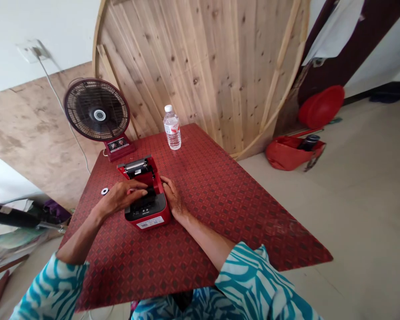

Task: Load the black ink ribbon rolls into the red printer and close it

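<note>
Compact red-and-black label printer [160, 213] sits between both hands, near the middle of the red patterned surface [253, 213], its cover raised on the far side so that a metal roller [135, 168] shows. A white barcode sticker [150, 223] marks the near face. Left grip [120, 198] lies across the open black bay, fingers extended and apparently touching the printer; right grip [174, 198] rests against the printer's right wall, fingers slightly curled. Neither looks hard clenched, but from this angle I cannot tell whether either is grasping anything. No paper roll shows in the bay, though the left fingers hide part of it, so its contents remain uncertain; the cover is not closed. A small white ring [104, 191] lies on the surface just left of the left grip, apart from the printer. Well beyond the grips stand a black desk fan [96, 110] and a plastic water bottle [172, 127].
</note>
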The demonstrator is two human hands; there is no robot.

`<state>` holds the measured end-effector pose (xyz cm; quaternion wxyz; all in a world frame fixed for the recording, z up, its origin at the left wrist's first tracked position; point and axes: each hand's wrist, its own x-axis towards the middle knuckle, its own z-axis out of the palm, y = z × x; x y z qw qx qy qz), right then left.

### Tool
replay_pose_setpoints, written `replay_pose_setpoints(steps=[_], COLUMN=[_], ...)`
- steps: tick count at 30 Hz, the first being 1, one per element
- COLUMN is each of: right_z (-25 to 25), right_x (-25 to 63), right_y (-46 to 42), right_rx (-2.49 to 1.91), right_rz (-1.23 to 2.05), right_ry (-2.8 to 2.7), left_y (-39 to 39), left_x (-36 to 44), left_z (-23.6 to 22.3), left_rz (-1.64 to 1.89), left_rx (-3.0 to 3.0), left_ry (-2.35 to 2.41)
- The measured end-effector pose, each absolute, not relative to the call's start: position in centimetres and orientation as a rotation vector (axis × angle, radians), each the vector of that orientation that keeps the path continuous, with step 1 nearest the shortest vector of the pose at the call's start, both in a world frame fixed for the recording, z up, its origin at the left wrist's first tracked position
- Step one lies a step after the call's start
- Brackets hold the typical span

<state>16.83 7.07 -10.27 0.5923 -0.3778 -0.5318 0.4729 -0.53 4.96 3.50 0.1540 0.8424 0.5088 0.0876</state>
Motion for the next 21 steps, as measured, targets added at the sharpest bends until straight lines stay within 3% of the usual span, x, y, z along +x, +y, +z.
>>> replay_pose_setpoints(steps=[21], right_z=[-10.3], right_x=[17.0], right_y=[6.9], right_rx=[-0.888], right_rz=[1.120], right_ry=[-1.209], left_y=[0.9], left_x=[-1.1], left_z=[2.2], left_rz=[0.617], left_rx=[2.596], left_ry=[1.286])
